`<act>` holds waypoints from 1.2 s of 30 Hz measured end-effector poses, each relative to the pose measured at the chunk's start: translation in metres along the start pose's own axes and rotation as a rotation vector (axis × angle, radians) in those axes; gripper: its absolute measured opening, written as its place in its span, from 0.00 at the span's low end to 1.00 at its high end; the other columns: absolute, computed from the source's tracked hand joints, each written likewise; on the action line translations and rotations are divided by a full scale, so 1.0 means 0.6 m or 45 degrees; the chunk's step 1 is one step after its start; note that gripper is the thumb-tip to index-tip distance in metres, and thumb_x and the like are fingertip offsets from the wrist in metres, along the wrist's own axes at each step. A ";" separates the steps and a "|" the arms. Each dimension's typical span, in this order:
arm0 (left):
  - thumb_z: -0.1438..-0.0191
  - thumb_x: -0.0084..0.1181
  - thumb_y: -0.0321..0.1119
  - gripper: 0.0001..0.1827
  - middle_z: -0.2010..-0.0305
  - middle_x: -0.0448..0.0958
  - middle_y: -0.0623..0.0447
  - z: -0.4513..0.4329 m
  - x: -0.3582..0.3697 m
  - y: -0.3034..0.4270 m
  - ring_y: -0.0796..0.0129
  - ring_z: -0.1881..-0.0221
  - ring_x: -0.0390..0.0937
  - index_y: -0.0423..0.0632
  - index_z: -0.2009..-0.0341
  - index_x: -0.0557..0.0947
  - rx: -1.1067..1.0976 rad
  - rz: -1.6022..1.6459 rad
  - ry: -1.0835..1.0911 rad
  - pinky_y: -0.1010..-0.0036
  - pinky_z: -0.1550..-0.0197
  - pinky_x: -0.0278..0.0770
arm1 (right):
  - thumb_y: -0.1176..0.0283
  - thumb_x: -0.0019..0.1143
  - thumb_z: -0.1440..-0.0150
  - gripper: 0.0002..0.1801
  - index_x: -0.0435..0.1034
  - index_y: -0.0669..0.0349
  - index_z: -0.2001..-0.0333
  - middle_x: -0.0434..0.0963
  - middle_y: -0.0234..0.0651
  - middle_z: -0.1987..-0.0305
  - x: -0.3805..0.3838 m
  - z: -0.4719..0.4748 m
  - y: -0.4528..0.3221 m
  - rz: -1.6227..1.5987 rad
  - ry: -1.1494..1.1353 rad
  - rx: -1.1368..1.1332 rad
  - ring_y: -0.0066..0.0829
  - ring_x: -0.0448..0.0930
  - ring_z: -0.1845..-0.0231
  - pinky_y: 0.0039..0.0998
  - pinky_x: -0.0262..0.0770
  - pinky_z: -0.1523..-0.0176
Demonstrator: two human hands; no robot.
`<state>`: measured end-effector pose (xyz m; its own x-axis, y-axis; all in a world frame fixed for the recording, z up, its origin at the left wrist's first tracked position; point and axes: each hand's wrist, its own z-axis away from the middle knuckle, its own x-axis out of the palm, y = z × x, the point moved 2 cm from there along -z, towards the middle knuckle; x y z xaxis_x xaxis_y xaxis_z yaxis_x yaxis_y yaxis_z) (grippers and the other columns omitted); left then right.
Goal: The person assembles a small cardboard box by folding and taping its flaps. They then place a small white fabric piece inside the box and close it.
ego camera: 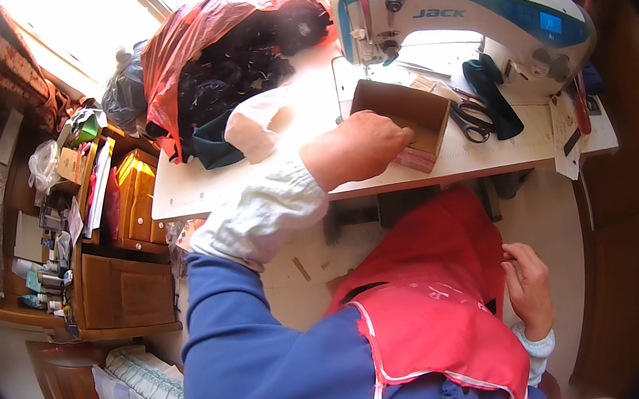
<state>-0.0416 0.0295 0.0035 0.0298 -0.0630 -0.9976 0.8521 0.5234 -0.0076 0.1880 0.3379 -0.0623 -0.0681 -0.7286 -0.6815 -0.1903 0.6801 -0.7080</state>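
My left hand (358,148), in a white sleeve cover, is over the near left side of an open cardboard box (397,100) on the sewing table (235,192). Its fingers are bent and their tips are partly hidden, so whether they grip anything is unclear. Black-handled scissors (472,121) lie to the right of the box, beside a dark green fabric piece (492,97). Behind the box stands a white and blue Jack sewing machine (446,16). My right hand (529,287) hangs beside the red apron (434,305), fingers loosely bent and nothing visible in it.
A red plastic bag (161,81) full of dark fabric pieces sits at the table's back left. Before it lie dark green cloth (216,143) and pale cloth (256,123). Wooden cabinets (127,289) with cluttered shelves stand left. A paper tag (564,139) overhangs the front edge.
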 end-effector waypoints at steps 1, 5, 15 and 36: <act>0.44 0.58 0.24 0.08 0.70 0.83 0.43 0.005 0.000 0.001 0.45 0.62 0.84 0.42 0.58 0.80 -0.013 -0.010 0.055 0.55 0.54 0.79 | 0.84 0.59 0.38 0.14 0.76 0.70 0.48 0.82 0.50 0.50 -0.001 0.005 0.000 0.002 -0.008 0.012 0.46 0.84 0.56 0.38 0.82 0.52; 0.44 0.62 0.26 0.14 0.60 0.84 0.45 0.023 -0.020 0.018 0.48 0.53 0.84 0.43 0.53 0.79 -0.074 -0.009 0.231 0.58 0.46 0.78 | 0.83 0.59 0.37 0.14 0.76 0.70 0.48 0.82 0.50 0.50 0.000 0.016 -0.022 -0.001 0.009 0.020 0.46 0.85 0.55 0.38 0.82 0.51; 0.47 0.70 0.21 0.20 0.37 0.80 0.37 0.140 0.024 0.128 0.43 0.39 0.82 0.41 0.48 0.86 -0.091 0.529 1.009 0.58 0.38 0.80 | 0.85 0.62 0.42 0.07 0.75 0.65 0.60 0.77 0.45 0.63 0.042 -0.005 -0.025 0.020 0.249 -0.192 0.49 0.81 0.62 0.42 0.78 0.60; 0.43 0.58 0.10 0.16 0.51 0.86 0.36 0.125 0.039 0.141 0.52 0.54 0.88 0.35 0.51 0.85 0.035 0.880 1.218 0.65 0.52 0.87 | 0.79 0.64 0.40 0.03 0.76 0.64 0.64 0.78 0.44 0.69 0.083 -0.015 -0.002 -0.024 -0.029 0.019 0.47 0.80 0.67 0.42 0.75 0.63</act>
<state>0.0704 0.0085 -0.0154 0.0957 0.8951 -0.4354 0.8197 0.1773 0.5446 0.1757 0.3004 -0.0937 -0.0426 -0.7394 -0.6720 -0.1767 0.6676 -0.7233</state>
